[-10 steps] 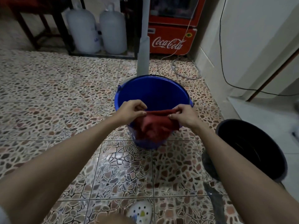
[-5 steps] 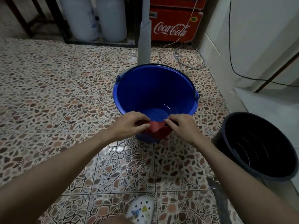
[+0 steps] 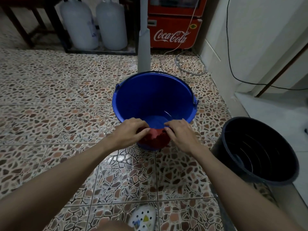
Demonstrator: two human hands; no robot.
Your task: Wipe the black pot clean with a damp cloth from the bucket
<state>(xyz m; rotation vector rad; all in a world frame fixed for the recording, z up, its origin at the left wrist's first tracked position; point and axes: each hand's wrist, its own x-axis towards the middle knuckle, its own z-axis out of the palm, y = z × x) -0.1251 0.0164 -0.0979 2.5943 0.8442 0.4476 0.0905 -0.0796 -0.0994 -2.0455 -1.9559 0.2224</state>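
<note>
Pot (image 3: pixel 260 154) unlabelled; fridge (image 3: pixel 173 29) reads Coca-Cola.

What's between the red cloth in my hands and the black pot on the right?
Nothing visible. The red cloth, held by both the left hand and right hand at the blue plastic bucket's near rim, has only bare patterned floor tile between it and the round black pot.
</note>
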